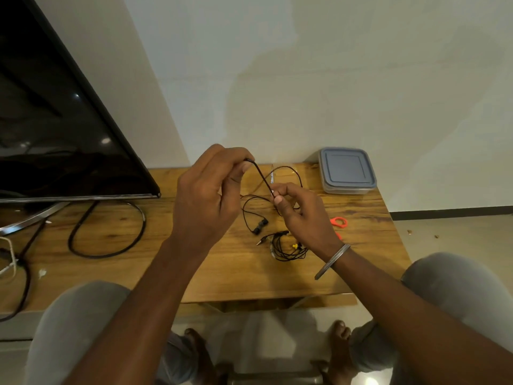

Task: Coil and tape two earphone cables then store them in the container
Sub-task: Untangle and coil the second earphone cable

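Left hand: grip pinching thin black earphone cable.
Right hand: grip pinching same cable, lower right.

Black cable, blue-grey container, orange loop, perhaps scissors.

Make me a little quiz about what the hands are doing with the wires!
1. True or false: the container has its lid on.
2. What do the left hand and right hand pinch between them? A) black earphone cable B) spoon C) pencil
3. Fill the gap: the other earphone bundle lies on the wooden ____.
Key: 1 true; 2 A; 3 table.
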`<state>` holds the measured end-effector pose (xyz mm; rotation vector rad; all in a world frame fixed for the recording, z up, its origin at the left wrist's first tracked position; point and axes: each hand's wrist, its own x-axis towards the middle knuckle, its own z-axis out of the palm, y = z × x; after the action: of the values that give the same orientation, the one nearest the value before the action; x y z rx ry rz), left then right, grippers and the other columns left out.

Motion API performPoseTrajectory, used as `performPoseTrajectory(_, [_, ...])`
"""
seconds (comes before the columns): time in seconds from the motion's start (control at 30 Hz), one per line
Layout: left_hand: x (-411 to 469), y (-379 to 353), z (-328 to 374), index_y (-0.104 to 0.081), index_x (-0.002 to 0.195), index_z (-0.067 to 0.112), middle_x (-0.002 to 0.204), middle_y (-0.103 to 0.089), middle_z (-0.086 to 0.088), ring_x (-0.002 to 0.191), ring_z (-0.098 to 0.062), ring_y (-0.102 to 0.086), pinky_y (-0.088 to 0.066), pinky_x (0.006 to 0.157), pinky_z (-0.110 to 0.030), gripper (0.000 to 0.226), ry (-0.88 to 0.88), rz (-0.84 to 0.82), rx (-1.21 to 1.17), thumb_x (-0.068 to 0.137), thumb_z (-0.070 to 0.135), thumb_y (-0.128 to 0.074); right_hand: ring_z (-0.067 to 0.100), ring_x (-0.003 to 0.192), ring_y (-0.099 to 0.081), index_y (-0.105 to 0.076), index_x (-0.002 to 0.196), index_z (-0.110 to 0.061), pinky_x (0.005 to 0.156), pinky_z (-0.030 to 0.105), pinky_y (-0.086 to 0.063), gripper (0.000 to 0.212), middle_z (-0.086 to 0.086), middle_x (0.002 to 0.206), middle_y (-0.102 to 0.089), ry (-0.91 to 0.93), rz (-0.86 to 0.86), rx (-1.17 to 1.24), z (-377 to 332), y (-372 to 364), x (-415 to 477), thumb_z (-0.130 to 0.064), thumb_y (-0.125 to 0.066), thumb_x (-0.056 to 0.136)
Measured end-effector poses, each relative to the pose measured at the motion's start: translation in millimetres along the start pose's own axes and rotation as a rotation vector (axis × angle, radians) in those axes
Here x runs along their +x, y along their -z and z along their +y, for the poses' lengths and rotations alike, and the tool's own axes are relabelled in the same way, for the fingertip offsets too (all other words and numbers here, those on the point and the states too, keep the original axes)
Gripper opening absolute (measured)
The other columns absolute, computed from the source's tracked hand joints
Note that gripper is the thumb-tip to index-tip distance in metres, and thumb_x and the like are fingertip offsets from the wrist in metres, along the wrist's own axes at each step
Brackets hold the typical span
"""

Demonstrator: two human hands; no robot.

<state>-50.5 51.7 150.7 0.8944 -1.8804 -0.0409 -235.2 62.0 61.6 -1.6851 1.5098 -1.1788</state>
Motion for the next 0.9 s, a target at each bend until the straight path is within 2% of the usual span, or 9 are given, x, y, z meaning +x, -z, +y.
performPoseTrajectory(0.17, [8, 12, 4, -0.076, 0.095, 0.01, 0.066, -0.057, -0.003, 0.052, -0.02, -0.049, -0.041, 0.044, -0.04, 0.016, -0.038, -0.037, 0.185, 0.097, 0.015, -0.062, 0.001, 0.094, -0.065, -0.069, 0.097, -0.01, 0.067, 0.009, -0.045, 0.012, -0.005, 0.101, -0.072, 0.027, 0.025, -0.018, 2, 1, 1, -0.013, -0.057, 0.099])
performPoseTrajectory(0.3, [13, 25, 12, -0.075, 0.094, 0.019, 0.058, -0.053, 0.006, 0.052, -0.016, -0.051, -0.046, 0.051, -0.039, 0.02, 0.098, -0.256, 0.179, 0.099, 0.026, -0.057, 0.013, 0.073, -0.062, -0.062, 0.091, -0.014, 0.064, 0.029, -0.047, 0.009, -0.001, 0.086, -0.069, 0.015, -0.036, -0.086, 3, 5, 3, -0.015, -0.057, 0.097])
performPoseTrajectory(0.37, [11, 29, 16, -0.074, 0.088, 0.021, 0.054, -0.054, 0.009, 0.051, -0.01, -0.053, -0.05, 0.055, -0.039, 0.018, 0.238, -0.368, 0.139, 0.096, 0.026, -0.059, 0.005, 0.069, -0.056, -0.06, 0.089, -0.016, 0.061, 0.022, -0.043, 0.007, -0.004, 0.085, -0.065, 0.026, -0.106, -0.127, 3, 5, 3, -0.013, -0.059, 0.095])
performPoseTrajectory(0.4, [9, 31, 19, -0.074, 0.084, 0.022, 0.051, -0.053, 0.009, 0.051, -0.008, -0.052, -0.051, 0.056, -0.038, 0.018, 0.28, -0.4, 0.137, 0.095, 0.026, -0.06, 0.004, 0.076, -0.058, -0.06, 0.089, -0.018, 0.067, 0.022, -0.045, 0.006, -0.003, 0.092, -0.066, 0.028, -0.138, -0.152, 4, 4, 3, -0.013, -0.061, 0.093])
performPoseTrajectory(0.47, [8, 36, 28, -0.072, 0.078, 0.021, 0.049, -0.052, 0.007, 0.05, -0.008, -0.052, -0.051, 0.054, -0.038, 0.022, 0.288, -0.423, 0.16, 0.094, 0.028, -0.058, 0.018, 0.103, -0.06, -0.061, 0.086, -0.025, 0.089, 0.039, -0.049, 0.006, 0.004, 0.112, -0.065, 0.001, -0.193, -0.224, 9, 1, 4, -0.021, -0.062, 0.089])
performPoseTrajectory(0.53, [12, 44, 36, -0.071, 0.076, 0.02, 0.052, -0.058, 0.004, 0.051, -0.011, -0.056, -0.051, 0.051, -0.038, 0.028, 0.266, -0.427, 0.206, 0.092, 0.034, -0.053, 0.023, 0.129, -0.049, -0.06, 0.085, -0.034, 0.104, 0.055, -0.041, 0.007, 0.003, 0.122, -0.062, -0.058, -0.222, -0.216, 11, 4, 6, -0.027, -0.061, 0.087])
performPoseTrajectory(0.6, [17, 50, 41, -0.071, 0.075, 0.023, 0.051, -0.057, 0.004, 0.049, -0.01, -0.055, -0.05, 0.049, -0.036, 0.03, 0.253, -0.472, 0.223, 0.093, 0.036, -0.052, 0.019, 0.145, -0.035, -0.059, 0.085, -0.036, 0.111, 0.059, -0.033, 0.004, 0.001, 0.128, -0.061, -0.066, -0.195, -0.199, 15, 9, 9, -0.032, -0.057, 0.085])
performPoseTrajectory(0.77, [14, 50, 61, -0.068, 0.069, 0.027, 0.047, -0.054, 0.005, 0.044, -0.01, -0.049, -0.045, 0.046, -0.032, 0.024, 0.474, -0.749, -0.058, 0.091, 0.034, -0.062, 0.022, 0.143, -0.038, -0.058, 0.084, -0.037, 0.109, 0.063, -0.033, 0.005, -0.002, 0.122, -0.063, -0.02, -0.092, -0.25, 7, 14, 11, -0.034, -0.055, 0.082])
performPoseTrajectory(0.9, [9, 47, 62, -0.066, 0.07, 0.025, 0.044, -0.052, 0.011, 0.039, -0.005, -0.043, -0.037, 0.046, -0.027, 0.024, 0.56, -0.818, -0.128, 0.092, 0.033, -0.061, 0.023, 0.148, -0.032, -0.067, 0.092, -0.027, 0.113, 0.061, -0.029, 0.013, 0.003, 0.149, -0.049, 0.0, 0.016, -0.318, 1, 17, 11, -0.028, -0.056, 0.084])
